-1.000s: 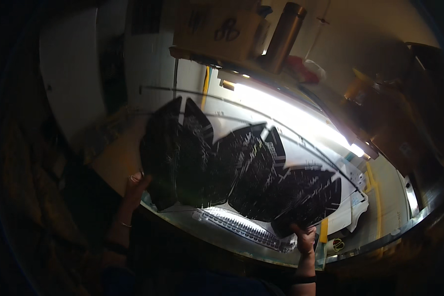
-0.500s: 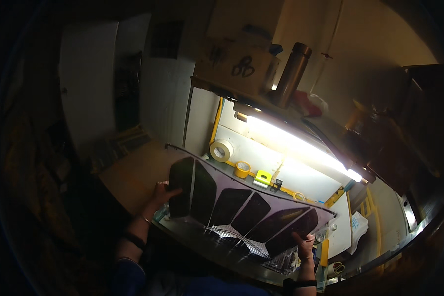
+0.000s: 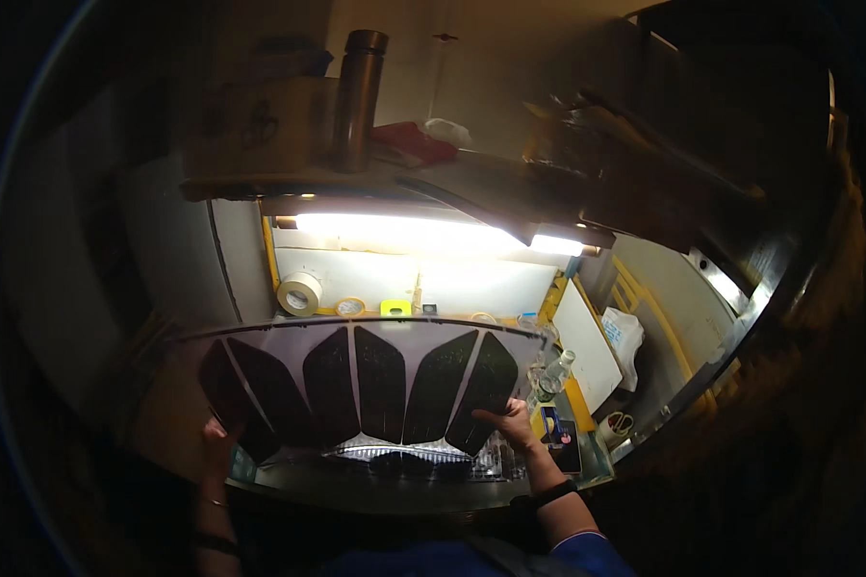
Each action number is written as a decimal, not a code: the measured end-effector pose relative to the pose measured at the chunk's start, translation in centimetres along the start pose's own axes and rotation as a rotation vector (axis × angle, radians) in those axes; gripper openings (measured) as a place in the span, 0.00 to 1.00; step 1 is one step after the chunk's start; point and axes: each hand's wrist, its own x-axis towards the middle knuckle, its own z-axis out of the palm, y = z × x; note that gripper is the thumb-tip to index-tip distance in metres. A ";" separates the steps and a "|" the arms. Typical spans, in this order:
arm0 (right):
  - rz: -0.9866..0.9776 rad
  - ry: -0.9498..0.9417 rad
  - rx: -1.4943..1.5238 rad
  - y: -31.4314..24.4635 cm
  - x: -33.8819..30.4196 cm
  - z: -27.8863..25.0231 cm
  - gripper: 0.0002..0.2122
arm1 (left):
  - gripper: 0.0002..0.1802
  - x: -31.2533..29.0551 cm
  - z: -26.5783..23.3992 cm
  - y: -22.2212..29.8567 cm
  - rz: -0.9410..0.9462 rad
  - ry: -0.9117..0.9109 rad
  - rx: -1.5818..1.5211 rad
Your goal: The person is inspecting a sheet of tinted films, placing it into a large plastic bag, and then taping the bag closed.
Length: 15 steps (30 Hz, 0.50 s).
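Note:
A wide, thin, see-through sheet (image 3: 406, 343) with several long dark pointed panels is held up and tilted over a lit bench. My left hand (image 3: 219, 435) grips its lower left side; the fingers are partly lost in shadow. At the lower right side my right hand (image 3: 512, 423) has it pinched, with the thumb lying across the front face over a dark panel. Under the sheet's lower edge, a shiny piece with dark shapes (image 3: 409, 462) shows on the bench; most of it is hidden.
A fluorescent tube (image 3: 404, 231) shines below a shelf bearing a copper-coloured flask (image 3: 361, 101). Along the bench's back stand a large tape roll (image 3: 299, 293) and a yellow-green block (image 3: 395, 308). To the right are a glass bottle (image 3: 555, 373), scissors (image 3: 620, 422) and a white bag (image 3: 624, 338).
The view has turned to the right and levelled. The sheet, slanting down to the right before, now lies nearly level across the picture and faces me more squarely. Both hands keep their hold.

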 end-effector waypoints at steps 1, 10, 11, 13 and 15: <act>0.012 0.006 0.076 0.3 -0.3 0.1 0.08 | 0.20 -0.4 0.4 -0.8 -0.015 -0.038 -0.220; -0.050 0.030 0.105 2.0 -0.5 0.4 0.08 | 0.19 0.4 2.8 -4.5 -0.140 0.116 -0.231; -0.051 0.029 0.106 1.5 -0.6 0.5 0.08 | 0.19 1.0 2.0 -5.4 -0.139 0.118 -0.231; -0.094 0.018 0.161 0.5 -0.6 0.9 0.07 | 0.19 1.7 0.5 -6.4 -0.066 0.125 0.068; -0.114 0.042 0.122 -0.2 -0.9 0.2 0.07 | 0.20 0.8 1.7 0.4 -0.070 0.108 -0.086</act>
